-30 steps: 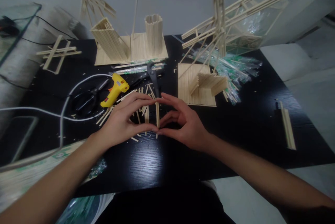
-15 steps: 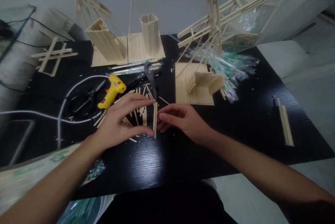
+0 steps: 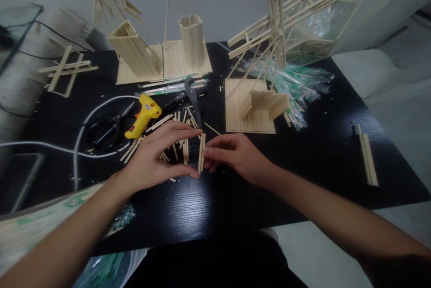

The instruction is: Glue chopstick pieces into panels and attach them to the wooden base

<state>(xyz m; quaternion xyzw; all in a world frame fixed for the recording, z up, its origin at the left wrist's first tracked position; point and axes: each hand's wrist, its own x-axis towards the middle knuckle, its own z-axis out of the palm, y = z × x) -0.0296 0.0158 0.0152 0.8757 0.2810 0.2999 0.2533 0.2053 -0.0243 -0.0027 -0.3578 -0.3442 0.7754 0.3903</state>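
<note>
Between the thumb and fingertips of my left hand (image 3: 150,158) stands a small bundle of short wooden sticks (image 3: 201,153), gripped at its two ends. My right hand (image 3: 237,155) is closed in a pinch at the bundle's right side, thumb and forefinger against the sticks. Its other fingers are curled and partly hidden. Loose cut sticks (image 3: 186,151) lie scattered on the black table just beyond and under my left hand. A yellow glue gun (image 3: 143,117) rests behind that hand, and a dark-handled tool (image 3: 193,95) points towards the bundle.
Stick-built pieces stand at the back: a slanted box (image 3: 134,50), a round tower (image 3: 192,41) and a windmill-like frame (image 3: 278,32). A base with low walls (image 3: 235,108) sits right of centre. Scissors (image 3: 116,122), a white cable (image 3: 79,140) and plastic wrappers (image 3: 303,79) lie around.
The stick bundle has tilted slightly and shifted a little right. My right thumb and forefinger have closed in against its side. My left hand keeps its grip.
</note>
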